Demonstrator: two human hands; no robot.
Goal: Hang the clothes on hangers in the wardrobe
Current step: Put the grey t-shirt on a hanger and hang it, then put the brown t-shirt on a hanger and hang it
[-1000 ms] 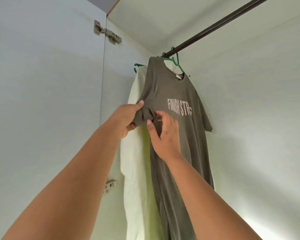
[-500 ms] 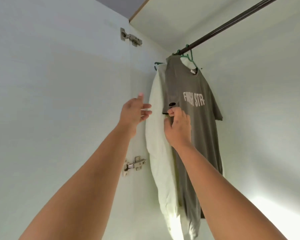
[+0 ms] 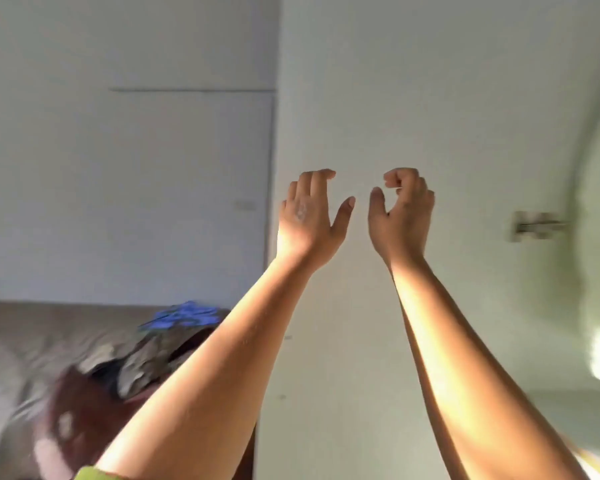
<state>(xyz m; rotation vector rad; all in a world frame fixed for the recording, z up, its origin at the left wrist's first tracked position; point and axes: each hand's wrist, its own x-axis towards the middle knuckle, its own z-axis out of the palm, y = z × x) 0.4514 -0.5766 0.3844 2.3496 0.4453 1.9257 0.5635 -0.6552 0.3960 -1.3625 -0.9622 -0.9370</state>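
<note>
1. Both arms are raised in front of the pale wardrobe door (image 3: 378,98), and neither hand holds anything.
2. The left hand (image 3: 309,216) shows its back, the fingers loosely bent at the tips and the thumb standing out to the side — a relaxed, empty hand.
3. The right hand (image 3: 400,213) is just beside it, not touching; its fingers are curled in toward the palm with the thumb up, closed on nothing.
4. A metal hinge (image 3: 537,226) sits on the door to the right of the hands, smeared by blur.
5. The clothes (image 3: 146,362) lie in a heap on the bed (image 3: 32,337) at lower left, well apart from both hands — a blue piece (image 3: 184,317) on top, possibly hangers, though the blur makes it hard to say.
</note>
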